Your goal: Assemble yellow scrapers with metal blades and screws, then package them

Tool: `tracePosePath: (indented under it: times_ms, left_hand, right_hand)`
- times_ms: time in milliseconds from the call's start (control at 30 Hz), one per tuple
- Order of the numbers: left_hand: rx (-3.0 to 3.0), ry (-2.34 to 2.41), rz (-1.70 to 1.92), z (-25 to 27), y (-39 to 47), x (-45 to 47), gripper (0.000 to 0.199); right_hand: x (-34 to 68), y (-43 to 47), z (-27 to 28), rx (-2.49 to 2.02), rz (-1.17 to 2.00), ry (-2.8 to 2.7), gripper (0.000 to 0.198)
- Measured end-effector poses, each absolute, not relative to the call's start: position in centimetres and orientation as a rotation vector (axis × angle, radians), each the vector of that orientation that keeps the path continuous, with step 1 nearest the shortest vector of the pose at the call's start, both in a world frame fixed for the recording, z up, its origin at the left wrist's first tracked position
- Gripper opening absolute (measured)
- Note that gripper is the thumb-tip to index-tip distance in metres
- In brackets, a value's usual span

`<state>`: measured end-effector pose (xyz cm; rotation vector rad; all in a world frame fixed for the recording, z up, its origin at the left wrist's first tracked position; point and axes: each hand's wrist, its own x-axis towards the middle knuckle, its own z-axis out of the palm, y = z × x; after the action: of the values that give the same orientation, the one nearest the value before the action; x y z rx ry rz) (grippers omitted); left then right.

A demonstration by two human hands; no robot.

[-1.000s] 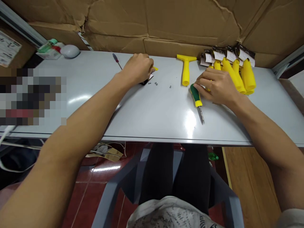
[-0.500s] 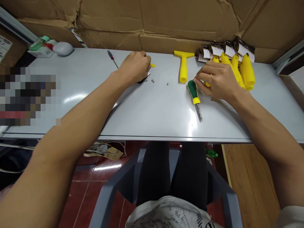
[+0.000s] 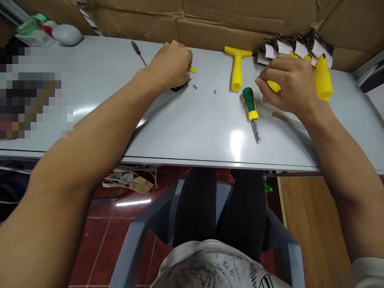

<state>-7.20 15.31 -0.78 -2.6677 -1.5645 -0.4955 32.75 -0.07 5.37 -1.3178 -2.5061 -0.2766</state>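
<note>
My left hand (image 3: 172,66) is closed, knuckles up, at the back of the table. A small yellow tip (image 3: 193,69) sticks out beside its fingers, and a dark, partly shiny piece (image 3: 181,86) shows below; the rest is hidden. Small screws (image 3: 195,87) lie just right of it, with another screw (image 3: 215,91) farther right. My right hand (image 3: 288,82) hovers with thumb and forefinger pinched together; anything between them is too small to make out. Near its fingertips lies a green and yellow screwdriver (image 3: 250,104). A yellow T-shaped handle (image 3: 237,70) rests behind the screwdriver.
Several yellow handles (image 3: 323,78) with dark and white card sleeves (image 3: 319,50) lie at the back right. A thin screwdriver (image 3: 136,49) is left of my left hand. A flat strip (image 3: 288,119) lies under my right wrist. Cardboard (image 3: 216,28) lines the back.
My right hand has moved away from the screwdriver's handle, to the right. My left hand stays closed at the same spot. The camera view has shifted slightly.
</note>
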Motion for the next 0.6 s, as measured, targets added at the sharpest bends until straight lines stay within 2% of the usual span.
tracePosePath:
  times_ms: [100,167,300,467,600]
  left_hand:
    - [-2.665,-1.591,-0.442,-1.7,17.4,-7.9,0.036]
    - [-2.664,-1.571,-0.421,-2.0,17.8,-8.1,0.04]
    - [-2.613,-1.476,-0.452,-2.6,16.9,-7.6,0.037]
    - [-2.579,-1.402,-0.406,-2.0,15.4,-6.1,0.035]
    - [-2.53,-1.379,-0.294,-0.8,13.6,-4.5,0.025]
  right_hand:
    - [33.2,0.4,5.0,-1.296,-0.438,-2.512,0.065]
    - [33.5,0.9,4.7,-1.289,-0.512,-2.498,0.061]
    - [33.8,1.6,4.5,-1.274,-0.553,-2.533,0.059]
    - [34.2,1.7,4.5,-1.251,-0.36,-2.563,0.058]
    - [34.0,1.1,4.6,-1.227,-0.316,-2.52,0.068]
